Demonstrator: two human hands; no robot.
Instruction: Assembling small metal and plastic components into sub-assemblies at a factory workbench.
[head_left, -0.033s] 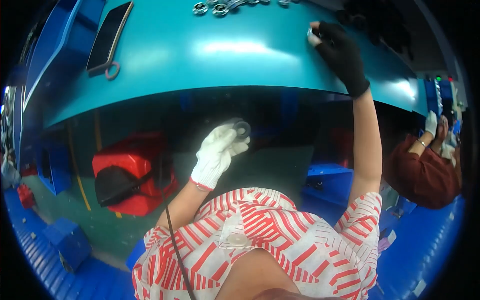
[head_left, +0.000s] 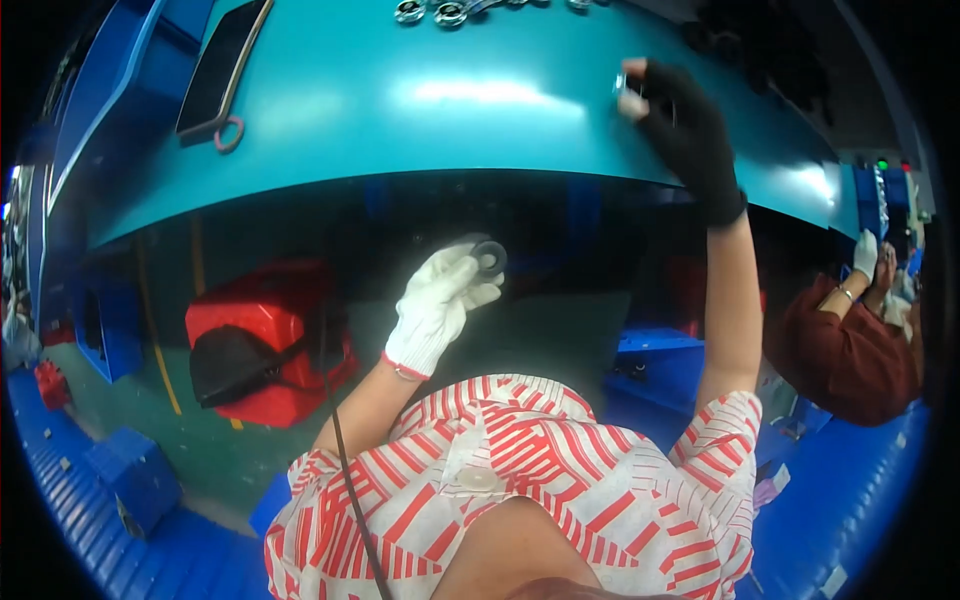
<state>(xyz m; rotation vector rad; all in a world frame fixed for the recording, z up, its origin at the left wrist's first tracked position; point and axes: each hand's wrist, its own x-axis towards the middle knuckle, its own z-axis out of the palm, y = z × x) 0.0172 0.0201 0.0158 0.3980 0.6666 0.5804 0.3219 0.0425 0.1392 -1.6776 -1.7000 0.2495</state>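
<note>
My left hand (head_left: 437, 300), in a white knitted glove with a red cuff edge, is closed on a dark ring-shaped part (head_left: 489, 259). It holds the ring below the near edge of the teal table (head_left: 330, 130), in front of my body. Over the right part of the table, my right hand (head_left: 685, 130) wears a black glove with bare fingertips. Thumb and finger pinch a small shiny metal piece (head_left: 620, 84), too small and blurred to name. Several round chrome-and-black parts (head_left: 450, 13) lie along the far side of the table.
A phone (head_left: 222, 70) and a pinkish ring (head_left: 229, 134) lie at the table's left. Dark items (head_left: 765, 50) are heaped far right. A red container (head_left: 260, 310) with a black bag (head_left: 235, 365) stands below left; a blue bin (head_left: 655, 350) below right. Another person (head_left: 850, 345) sits at right.
My right hand has come slightly nearer to me with the small metal piece between its fingers. The left hand keeps hold of the ring and has barely moved.
</note>
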